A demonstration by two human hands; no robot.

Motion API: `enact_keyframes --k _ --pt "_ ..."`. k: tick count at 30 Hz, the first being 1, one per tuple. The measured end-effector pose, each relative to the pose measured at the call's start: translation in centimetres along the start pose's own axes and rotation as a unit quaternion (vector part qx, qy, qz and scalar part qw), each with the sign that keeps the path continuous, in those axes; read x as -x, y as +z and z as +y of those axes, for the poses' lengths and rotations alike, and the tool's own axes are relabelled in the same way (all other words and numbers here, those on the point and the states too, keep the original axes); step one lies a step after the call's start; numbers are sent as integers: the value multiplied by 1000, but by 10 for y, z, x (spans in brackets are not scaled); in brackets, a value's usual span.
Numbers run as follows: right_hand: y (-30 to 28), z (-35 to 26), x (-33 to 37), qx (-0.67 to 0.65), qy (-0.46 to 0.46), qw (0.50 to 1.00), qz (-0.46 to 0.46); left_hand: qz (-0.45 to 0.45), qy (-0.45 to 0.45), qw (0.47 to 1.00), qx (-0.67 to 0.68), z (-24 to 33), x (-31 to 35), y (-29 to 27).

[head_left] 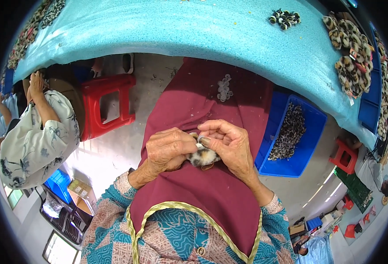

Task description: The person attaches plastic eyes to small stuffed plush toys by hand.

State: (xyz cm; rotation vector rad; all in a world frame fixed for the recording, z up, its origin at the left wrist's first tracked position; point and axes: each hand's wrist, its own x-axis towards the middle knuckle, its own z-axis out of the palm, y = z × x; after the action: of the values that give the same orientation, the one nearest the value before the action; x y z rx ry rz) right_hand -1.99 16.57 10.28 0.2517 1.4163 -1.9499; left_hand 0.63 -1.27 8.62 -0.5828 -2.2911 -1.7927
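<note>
Over my lap, my left hand [169, 148] grips a small furry plush piece [202, 157] in white, black and tan from its left side. My right hand [230, 147] pinches a small pale, translucent ring-shaped part [201, 138] between thumb and fingers at the top of the plush. A small brown piece [207, 166] shows at its lower edge. The far fingertips of my left hand are partly hidden behind the fur. Several clear, round plastic washers [224, 89] lie on my maroon apron [180, 101], beyond my hands.
A table with a light-blue cover [167, 26] spans the far side, holding black-and-white pieces [285, 19] and furry plush pieces [353, 75]. To the right is a blue bin [282, 168] of black-and-white bits. A red stool [110, 127] and another person [44, 141] are at left.
</note>
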Motion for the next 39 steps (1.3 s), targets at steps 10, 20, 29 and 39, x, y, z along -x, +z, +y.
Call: enact_keyframes --k 10,20,29,39 --pt "0 5 1 32 -41 999 4 18 -40 999 5 1 1 1" --pt "-2 2 3 132 -111 985 32 16 -65 998 -18 -1 0 5" --pt "-3 16 -9 38 -64 996 55 61 -321 941 92 3 -5 12" --pt "-7 44 -44 151 -85 978 118 -14 -484 865 129 -35 0 4"
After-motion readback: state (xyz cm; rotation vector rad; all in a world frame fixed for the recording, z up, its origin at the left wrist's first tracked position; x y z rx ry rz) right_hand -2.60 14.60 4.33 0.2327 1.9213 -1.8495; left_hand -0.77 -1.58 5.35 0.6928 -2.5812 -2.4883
